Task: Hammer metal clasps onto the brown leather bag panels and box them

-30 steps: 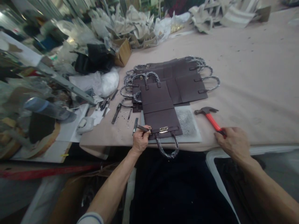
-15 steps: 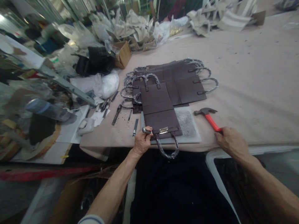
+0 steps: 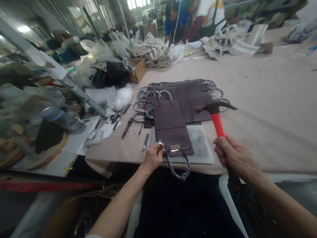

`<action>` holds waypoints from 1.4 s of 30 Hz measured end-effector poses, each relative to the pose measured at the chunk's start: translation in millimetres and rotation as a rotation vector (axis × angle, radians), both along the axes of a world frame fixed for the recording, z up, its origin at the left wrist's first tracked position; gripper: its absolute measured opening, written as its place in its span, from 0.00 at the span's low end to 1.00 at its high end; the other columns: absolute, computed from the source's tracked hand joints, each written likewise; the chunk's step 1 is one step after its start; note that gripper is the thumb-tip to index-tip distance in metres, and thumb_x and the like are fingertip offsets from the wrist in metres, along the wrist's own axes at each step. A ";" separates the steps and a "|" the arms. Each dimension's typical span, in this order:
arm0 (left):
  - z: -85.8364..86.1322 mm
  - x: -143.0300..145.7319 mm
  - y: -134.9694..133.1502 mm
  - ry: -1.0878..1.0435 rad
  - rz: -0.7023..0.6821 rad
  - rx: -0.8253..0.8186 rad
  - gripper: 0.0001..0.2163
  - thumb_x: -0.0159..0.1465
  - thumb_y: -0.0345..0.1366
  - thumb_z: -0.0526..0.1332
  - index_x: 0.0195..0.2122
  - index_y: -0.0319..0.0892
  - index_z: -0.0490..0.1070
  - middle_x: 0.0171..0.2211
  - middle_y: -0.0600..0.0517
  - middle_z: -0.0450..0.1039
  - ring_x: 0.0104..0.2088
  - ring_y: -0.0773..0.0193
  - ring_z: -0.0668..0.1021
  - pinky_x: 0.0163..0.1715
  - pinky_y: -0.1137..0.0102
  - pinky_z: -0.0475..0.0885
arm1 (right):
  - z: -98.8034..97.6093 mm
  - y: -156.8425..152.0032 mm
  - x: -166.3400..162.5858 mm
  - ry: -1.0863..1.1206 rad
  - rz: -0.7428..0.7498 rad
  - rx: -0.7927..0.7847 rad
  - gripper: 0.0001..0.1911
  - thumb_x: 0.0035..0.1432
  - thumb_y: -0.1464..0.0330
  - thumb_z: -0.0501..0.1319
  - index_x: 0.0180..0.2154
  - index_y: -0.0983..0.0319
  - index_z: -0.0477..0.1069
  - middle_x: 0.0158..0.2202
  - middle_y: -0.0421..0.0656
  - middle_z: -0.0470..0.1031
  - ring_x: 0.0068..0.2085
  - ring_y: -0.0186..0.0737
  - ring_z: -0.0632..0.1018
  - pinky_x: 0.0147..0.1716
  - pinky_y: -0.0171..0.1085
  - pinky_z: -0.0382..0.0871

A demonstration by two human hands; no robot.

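Observation:
A flat dark brown bag panel (image 3: 170, 127) with a brass clasp (image 3: 174, 147) lies on a grey pad (image 3: 200, 145) at the table's near edge, its wrapped handle (image 3: 178, 168) hanging over the edge. My left hand (image 3: 153, 157) is closed on a small metal punch (image 3: 160, 143) held upright at the panel's near left corner. My right hand (image 3: 234, 155) grips the red handle of a claw hammer (image 3: 215, 110), raised above the table to the right of the panel.
More brown bag panels (image 3: 190, 96) are stacked behind. Small metal tools (image 3: 128, 125) lie to the left, beside a white plastic bag (image 3: 121, 97) and a cardboard box (image 3: 138, 69). Clutter fills the left side. Other people stand at the table's far end.
My right hand lifted the hammer off the table and swung it upright above the panel. My left hand turned the punch from lying sideways to upright. The camera tilted up.

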State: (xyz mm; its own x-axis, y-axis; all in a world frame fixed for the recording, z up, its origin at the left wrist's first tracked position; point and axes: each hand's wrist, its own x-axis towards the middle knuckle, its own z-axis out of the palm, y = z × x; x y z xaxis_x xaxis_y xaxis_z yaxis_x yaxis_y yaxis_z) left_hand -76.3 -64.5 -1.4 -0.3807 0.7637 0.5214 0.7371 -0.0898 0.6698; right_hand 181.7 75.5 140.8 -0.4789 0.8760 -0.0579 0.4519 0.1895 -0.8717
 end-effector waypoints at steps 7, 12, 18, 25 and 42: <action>3.8 1.0 1.0 0.016 -0.009 -0.024 0.06 0.62 0.27 0.60 0.38 0.44 0.75 0.35 0.49 0.80 0.37 0.60 0.83 0.40 0.67 0.80 | 32.5 -25.7 -29.4 -0.291 0.461 0.644 0.14 0.68 0.59 0.49 0.30 0.56 0.61 0.17 0.37 0.62 0.16 0.35 0.60 0.21 0.38 0.43; 2.7 0.1 0.1 -0.008 -0.012 -0.022 0.07 0.62 0.27 0.61 0.38 0.44 0.75 0.36 0.49 0.81 0.38 0.59 0.83 0.40 0.66 0.80 | 54.4 -29.3 -34.4 -0.296 0.464 0.720 0.15 0.70 0.57 0.48 0.32 0.55 0.61 0.18 0.37 0.63 0.17 0.37 0.60 0.21 0.38 0.45; -2.1 -3.0 -1.2 -0.012 -0.023 -0.008 0.06 0.63 0.27 0.61 0.38 0.43 0.74 0.35 0.48 0.81 0.37 0.59 0.83 0.40 0.66 0.80 | 49.5 -40.3 -32.9 -0.200 0.284 0.778 0.17 0.71 0.58 0.45 0.30 0.56 0.61 0.17 0.38 0.63 0.17 0.36 0.60 0.21 0.38 0.46; -7.4 -4.0 -2.7 -0.016 -0.036 -0.011 0.08 0.64 0.28 0.60 0.42 0.43 0.74 0.40 0.48 0.82 0.42 0.59 0.84 0.44 0.67 0.80 | 42.4 -19.3 -27.8 -0.451 0.414 0.622 0.15 0.70 0.59 0.49 0.31 0.57 0.61 0.18 0.37 0.61 0.18 0.35 0.58 0.23 0.38 0.43; -4.2 -9.4 -9.3 -0.029 -0.064 -0.050 0.06 0.66 0.32 0.61 0.43 0.42 0.75 0.44 0.46 0.82 0.46 0.56 0.84 0.49 0.63 0.81 | -94.3 53.3 34.6 -0.376 -0.100 0.323 0.08 0.63 0.65 0.59 0.42 0.62 0.72 0.46 0.56 0.73 0.49 0.56 0.76 0.49 0.52 0.68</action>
